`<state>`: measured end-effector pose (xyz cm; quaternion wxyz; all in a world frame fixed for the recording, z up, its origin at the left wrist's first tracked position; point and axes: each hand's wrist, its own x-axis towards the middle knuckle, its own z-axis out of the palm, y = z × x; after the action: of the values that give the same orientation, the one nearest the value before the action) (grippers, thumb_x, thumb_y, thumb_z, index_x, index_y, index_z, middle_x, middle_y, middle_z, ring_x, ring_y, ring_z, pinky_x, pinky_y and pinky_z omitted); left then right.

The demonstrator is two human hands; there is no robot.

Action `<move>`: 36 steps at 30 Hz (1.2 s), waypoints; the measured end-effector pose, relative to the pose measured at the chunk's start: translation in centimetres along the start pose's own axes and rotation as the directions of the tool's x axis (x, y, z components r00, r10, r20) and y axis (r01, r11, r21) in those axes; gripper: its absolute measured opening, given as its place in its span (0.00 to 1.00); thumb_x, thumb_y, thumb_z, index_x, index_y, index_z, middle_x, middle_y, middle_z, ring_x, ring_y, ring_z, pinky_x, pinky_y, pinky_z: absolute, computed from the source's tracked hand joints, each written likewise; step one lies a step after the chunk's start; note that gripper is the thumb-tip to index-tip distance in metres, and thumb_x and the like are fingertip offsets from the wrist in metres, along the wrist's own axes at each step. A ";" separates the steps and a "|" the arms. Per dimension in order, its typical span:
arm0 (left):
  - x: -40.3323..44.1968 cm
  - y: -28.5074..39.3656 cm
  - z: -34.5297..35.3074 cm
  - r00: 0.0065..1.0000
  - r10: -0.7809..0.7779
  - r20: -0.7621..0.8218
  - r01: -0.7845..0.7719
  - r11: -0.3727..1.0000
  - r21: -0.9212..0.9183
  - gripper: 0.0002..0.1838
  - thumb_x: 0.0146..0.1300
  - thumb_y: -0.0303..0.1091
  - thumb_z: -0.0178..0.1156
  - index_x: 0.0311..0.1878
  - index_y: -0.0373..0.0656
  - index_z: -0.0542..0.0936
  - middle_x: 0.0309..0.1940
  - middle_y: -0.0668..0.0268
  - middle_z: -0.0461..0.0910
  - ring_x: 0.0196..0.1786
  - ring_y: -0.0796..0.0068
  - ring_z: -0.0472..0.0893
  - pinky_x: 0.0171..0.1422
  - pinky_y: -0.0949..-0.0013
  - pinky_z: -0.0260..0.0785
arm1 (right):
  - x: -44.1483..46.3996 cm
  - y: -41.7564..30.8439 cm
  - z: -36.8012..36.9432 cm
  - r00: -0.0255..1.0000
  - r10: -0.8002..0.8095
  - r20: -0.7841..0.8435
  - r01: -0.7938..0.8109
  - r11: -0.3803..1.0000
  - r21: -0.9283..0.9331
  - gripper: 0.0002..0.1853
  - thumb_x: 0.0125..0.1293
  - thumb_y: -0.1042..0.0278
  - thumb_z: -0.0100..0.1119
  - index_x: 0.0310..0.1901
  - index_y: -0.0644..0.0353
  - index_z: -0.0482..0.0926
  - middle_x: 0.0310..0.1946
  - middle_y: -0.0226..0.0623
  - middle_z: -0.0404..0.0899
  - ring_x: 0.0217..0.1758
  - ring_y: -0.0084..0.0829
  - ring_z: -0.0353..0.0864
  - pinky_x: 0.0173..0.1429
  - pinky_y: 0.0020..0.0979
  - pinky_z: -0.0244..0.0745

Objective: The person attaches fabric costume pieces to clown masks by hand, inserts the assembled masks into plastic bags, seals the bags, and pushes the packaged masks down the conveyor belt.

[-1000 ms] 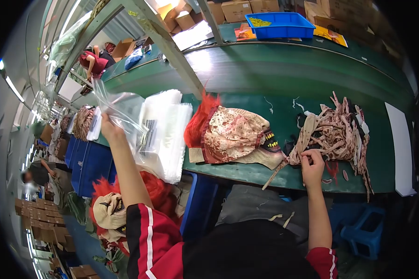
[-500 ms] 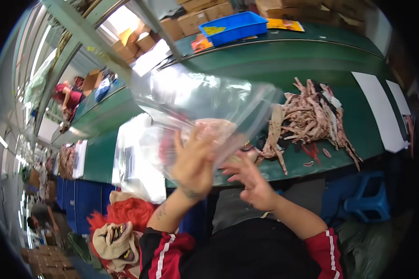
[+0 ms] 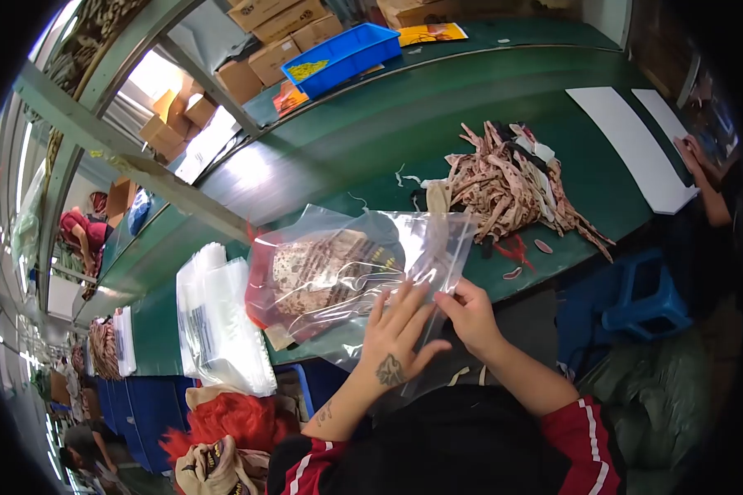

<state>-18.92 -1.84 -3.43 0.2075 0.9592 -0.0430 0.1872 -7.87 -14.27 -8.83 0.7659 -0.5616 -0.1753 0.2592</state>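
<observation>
A clear plastic bag (image 3: 417,239) lies on the green table in front of me. Inside it is a speckled beige mask (image 3: 318,268) with yellowish teeth and some red hair at its left end. My left hand (image 3: 398,334) rests on the bag near its opening, fingers stretched out and flat. At the bag's near right edge, my right hand (image 3: 473,320) pinches the plastic between thumb and fingers. Beside the bag on the left is a stack of clear bags (image 3: 219,318).
A heap of spotted fabric strips (image 3: 504,186) lies to the right, beyond it white sheets (image 3: 627,148) and another person's hand (image 3: 695,157). A blue bin (image 3: 347,58) stands at the back. Red-haired masks (image 3: 231,429) hang below left; a blue stool (image 3: 648,293) stands at right.
The bag, held up and blurred before, now lies flat on the table with the mask inside. My left hand has flattened onto it, and my right hand has closed on its edge.
</observation>
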 end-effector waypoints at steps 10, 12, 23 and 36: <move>-0.4 1.1 1.7 0.995 -0.102 0.011 0.101 0.994 0.029 0.25 0.47 0.29 0.65 0.51 0.35 0.73 0.51 0.49 0.78 0.50 0.47 0.82 0.48 0.59 0.76 | 0.3 -1.4 0.4 0.987 -0.153 0.052 0.161 0.890 -0.426 0.09 0.59 0.71 0.62 0.25 0.66 0.77 0.26 0.42 0.74 0.27 0.35 0.76 0.31 0.34 0.68; -0.3 1.9 2.0 0.968 -0.239 0.071 0.238 0.971 0.023 0.21 0.47 0.29 0.62 0.46 0.32 0.74 0.51 0.45 0.78 0.49 0.48 0.82 0.52 0.57 0.75 | 0.3 -1.0 0.2 0.966 -0.219 0.137 0.258 0.804 -0.535 0.10 0.59 0.70 0.61 0.24 0.66 0.75 0.25 0.42 0.73 0.27 0.41 0.75 0.31 0.38 0.69; -0.1 1.1 2.8 0.932 -0.360 0.038 0.361 0.924 -0.126 0.04 0.60 0.26 0.59 0.33 0.37 0.81 0.26 0.53 0.80 0.30 0.48 0.81 0.33 0.58 0.72 | 0.1 -1.1 -0.6 0.928 -0.204 0.313 0.325 0.852 -0.410 0.14 0.67 0.64 0.61 0.30 0.64 0.72 0.29 0.37 0.70 0.29 0.32 0.74 0.33 0.33 0.70; 0.2 -0.5 3.7 0.799 -0.600 -0.029 0.494 0.684 -0.537 0.08 0.61 0.29 0.67 0.34 0.32 0.83 0.25 0.61 0.84 0.29 0.79 0.83 0.34 0.75 0.73 | -2.1 1.6 -0.3 0.979 -0.094 0.180 0.117 0.985 -0.124 0.12 0.67 0.72 0.62 0.48 0.64 0.73 0.36 0.35 0.75 0.34 0.22 0.77 0.39 0.25 0.76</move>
<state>-17.39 -2.95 -6.71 0.5001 0.8143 0.2208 0.1950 -9.70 -15.37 -10.38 0.7209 -0.5772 -0.2878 0.2535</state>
